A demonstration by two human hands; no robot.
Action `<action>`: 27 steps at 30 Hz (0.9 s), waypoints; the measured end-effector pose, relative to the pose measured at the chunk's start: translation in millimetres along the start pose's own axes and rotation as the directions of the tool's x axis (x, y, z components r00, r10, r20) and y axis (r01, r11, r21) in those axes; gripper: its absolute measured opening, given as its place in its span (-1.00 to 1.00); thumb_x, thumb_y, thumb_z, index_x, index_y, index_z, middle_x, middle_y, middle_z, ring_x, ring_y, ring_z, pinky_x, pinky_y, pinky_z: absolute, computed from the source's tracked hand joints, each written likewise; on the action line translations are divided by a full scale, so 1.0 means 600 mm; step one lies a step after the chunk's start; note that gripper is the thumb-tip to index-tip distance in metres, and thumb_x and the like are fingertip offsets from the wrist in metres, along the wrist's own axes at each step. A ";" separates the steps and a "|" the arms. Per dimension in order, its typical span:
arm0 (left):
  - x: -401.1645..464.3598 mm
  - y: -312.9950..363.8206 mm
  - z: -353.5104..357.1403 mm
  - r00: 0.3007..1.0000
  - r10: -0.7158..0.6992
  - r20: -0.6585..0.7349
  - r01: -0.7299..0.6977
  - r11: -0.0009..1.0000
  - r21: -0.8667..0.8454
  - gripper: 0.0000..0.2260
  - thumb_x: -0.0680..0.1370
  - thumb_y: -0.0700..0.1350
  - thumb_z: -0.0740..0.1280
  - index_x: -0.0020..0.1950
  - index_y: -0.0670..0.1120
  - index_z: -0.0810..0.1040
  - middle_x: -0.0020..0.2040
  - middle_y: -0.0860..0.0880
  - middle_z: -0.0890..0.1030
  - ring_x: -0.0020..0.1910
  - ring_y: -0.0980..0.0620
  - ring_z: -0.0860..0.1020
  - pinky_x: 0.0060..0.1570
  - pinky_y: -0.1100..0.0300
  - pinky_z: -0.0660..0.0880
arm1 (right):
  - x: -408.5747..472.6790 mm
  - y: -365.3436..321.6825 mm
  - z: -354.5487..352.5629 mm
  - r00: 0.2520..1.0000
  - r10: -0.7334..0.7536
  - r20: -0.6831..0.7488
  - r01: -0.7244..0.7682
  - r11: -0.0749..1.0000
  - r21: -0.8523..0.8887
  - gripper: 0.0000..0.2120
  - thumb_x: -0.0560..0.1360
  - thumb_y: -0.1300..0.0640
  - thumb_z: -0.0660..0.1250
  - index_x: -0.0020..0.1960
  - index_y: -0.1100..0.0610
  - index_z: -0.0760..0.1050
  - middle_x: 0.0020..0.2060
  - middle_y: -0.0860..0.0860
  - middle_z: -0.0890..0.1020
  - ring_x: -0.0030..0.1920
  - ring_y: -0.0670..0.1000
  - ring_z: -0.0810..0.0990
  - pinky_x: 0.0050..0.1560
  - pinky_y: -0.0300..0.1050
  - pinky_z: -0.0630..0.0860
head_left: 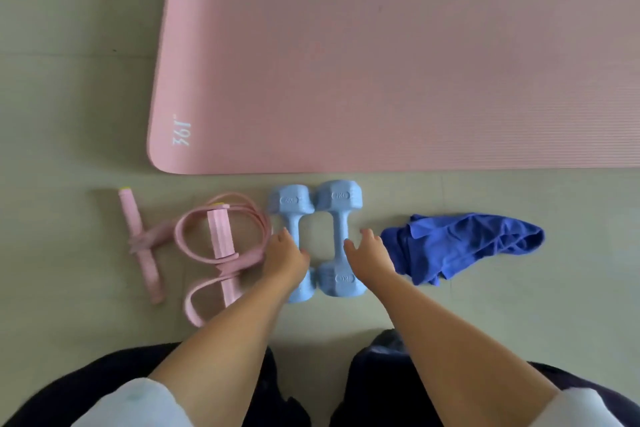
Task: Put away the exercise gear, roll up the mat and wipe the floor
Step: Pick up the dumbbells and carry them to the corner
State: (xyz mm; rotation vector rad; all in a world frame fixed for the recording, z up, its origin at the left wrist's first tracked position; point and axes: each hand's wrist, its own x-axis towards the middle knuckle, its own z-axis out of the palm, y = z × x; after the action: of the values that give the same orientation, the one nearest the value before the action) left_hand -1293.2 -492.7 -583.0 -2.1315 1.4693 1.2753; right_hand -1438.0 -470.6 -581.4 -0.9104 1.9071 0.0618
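At the far left of the floor lies a pink pedal resistance band, its foam bars and looped straps in a loose tangle. Just right of it, two light-blue dumbbells lie side by side, touching at their heads, just beside the near edge of the mat. The left hand rests over the handle of the left dumbbell with its fingers curled down around it; whether the grip has closed fully is hard to tell from above. The right hand is spread open over the right dumbbell's handle, fingers apart, holding nothing. To the right lies a crumpled blue cloth. The pink exercise mat is unrolled flat across the floor beyond all of these, running off the right edge.
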 end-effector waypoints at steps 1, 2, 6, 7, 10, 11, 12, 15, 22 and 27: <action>0.045 -0.011 0.024 1.000 -0.018 -0.008 0.017 0.998 -0.057 -0.51 0.55 -0.09 0.26 0.40 -0.26 0.23 0.37 -0.25 0.36 0.34 -0.21 0.36 0.28 0.03 0.32 | 0.039 0.001 0.024 1.000 -0.008 -0.016 0.009 0.999 0.049 -0.49 0.60 0.00 0.11 0.48 0.18 0.13 0.35 0.16 0.34 0.29 0.17 0.40 0.17 0.03 0.38; 0.087 -0.021 0.047 0.999 -0.046 -0.012 0.043 0.989 -0.138 -0.49 0.52 -0.06 0.30 0.38 -0.26 0.27 0.35 -0.24 0.41 0.31 -0.21 0.41 0.27 0.03 0.35 | 0.077 0.002 0.047 0.999 -0.021 -0.029 0.023 0.995 0.098 -0.49 0.59 0.01 0.14 0.46 0.18 0.15 0.31 0.16 0.38 0.27 0.17 0.42 0.15 0.02 0.38; 0.193 -0.040 0.093 0.975 -0.221 -0.021 0.176 0.826 -0.535 -0.50 0.39 -0.02 0.43 0.21 -0.29 0.48 0.09 -0.22 0.59 0.09 -0.18 0.58 0.09 0.04 0.50 | 0.185 0.003 0.103 0.998 0.060 0.023 -0.064 0.899 0.432 -0.77 0.53 0.11 0.25 0.13 0.19 0.37 -0.16 0.10 0.57 -0.26 0.07 0.58 -0.18 -0.04 0.52; 0.200 -0.039 0.096 0.971 -0.239 -0.009 0.191 0.797 -0.574 -0.63 0.43 -0.07 0.40 0.10 -0.30 0.52 -0.07 -0.18 0.60 -0.03 -0.16 0.61 -0.01 0.06 0.52 | 0.197 0.004 0.108 0.995 0.089 0.040 -0.097 0.847 0.523 -0.85 0.51 0.15 0.26 0.04 0.20 0.40 -0.28 0.10 0.55 -0.38 0.04 0.54 -0.29 -0.07 0.53; 0.192 -0.028 0.093 0.957 -0.286 0.044 0.254 0.758 -0.601 -0.85 0.46 -0.12 0.33 -0.17 -0.21 0.52 -0.31 -0.07 0.55 -0.30 -0.10 0.57 -0.26 0.15 0.46 | 0.196 0.004 0.106 0.987 0.154 0.044 -0.150 0.793 0.591 -0.93 0.47 0.20 0.27 -0.15 0.20 0.41 -0.44 0.09 0.48 -0.50 0.04 0.43 -0.45 -0.17 0.41; 0.184 -0.025 0.091 0.954 -0.294 0.063 0.268 0.738 -0.619 -0.87 0.45 -0.14 0.32 -0.22 -0.20 0.49 -0.38 -0.06 0.52 -0.40 -0.07 0.52 -0.34 0.18 0.42 | 0.184 0.004 0.100 0.982 0.182 0.041 -0.172 0.798 0.578 -0.91 0.46 0.20 0.27 -0.19 0.20 0.41 -0.45 0.09 0.47 -0.51 0.04 0.41 -0.47 -0.19 0.39; 0.171 -0.020 0.085 0.948 -0.307 0.084 0.287 0.708 -0.645 -0.89 0.43 -0.16 0.30 -0.26 -0.17 0.47 -0.43 -0.06 0.50 -0.47 -0.05 0.47 -0.39 0.21 0.38 | 0.170 0.002 0.093 0.978 0.207 0.042 -0.195 0.807 0.558 -0.90 0.45 0.19 0.26 -0.22 0.20 0.40 -0.46 0.09 0.47 -0.52 0.04 0.40 -0.48 -0.20 0.37; 0.111 0.000 0.046 0.941 -0.321 0.108 0.307 0.673 -0.673 -0.89 0.42 -0.20 0.26 -0.31 -0.16 0.44 -0.46 -0.08 0.48 -0.52 -0.04 0.43 -0.42 0.22 0.35 | 0.098 -0.012 0.045 0.972 0.230 0.044 -0.217 0.814 0.539 -0.88 0.44 0.19 0.24 -0.25 0.20 0.40 -0.47 0.08 0.45 -0.52 0.03 0.37 -0.48 -0.21 0.35; -0.115 0.051 -0.106 0.949 -0.301 0.094 0.292 0.726 -0.623 -0.87 0.41 -0.20 0.25 -0.34 -0.15 0.40 -0.51 -0.07 0.45 -0.58 -0.02 0.39 -0.46 0.23 0.33 | -0.136 -0.065 -0.096 0.964 0.253 0.080 -0.256 0.812 0.524 -0.85 0.42 0.20 0.24 -0.30 0.19 0.35 -0.50 0.07 0.40 -0.51 0.05 0.34 -0.42 -0.15 0.35; -0.304 0.099 -0.217 0.952 -0.288 0.109 0.294 0.745 -0.599 -0.85 0.42 -0.20 0.26 -0.35 -0.14 0.37 -0.48 -0.07 0.43 -0.55 -0.02 0.37 -0.45 0.23 0.31 | -0.316 -0.114 -0.203 0.966 0.247 0.077 -0.249 0.802 0.544 -0.81 0.42 0.19 0.24 -0.33 0.17 0.30 -0.51 0.07 0.39 -0.51 0.05 0.33 -0.44 -0.19 0.33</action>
State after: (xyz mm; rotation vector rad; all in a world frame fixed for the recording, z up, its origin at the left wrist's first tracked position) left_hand -1295.9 -487.2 -351.0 -2.5943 0.6996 1.7978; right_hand -1442.9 -462.4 -346.4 -0.2636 1.8798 -0.3198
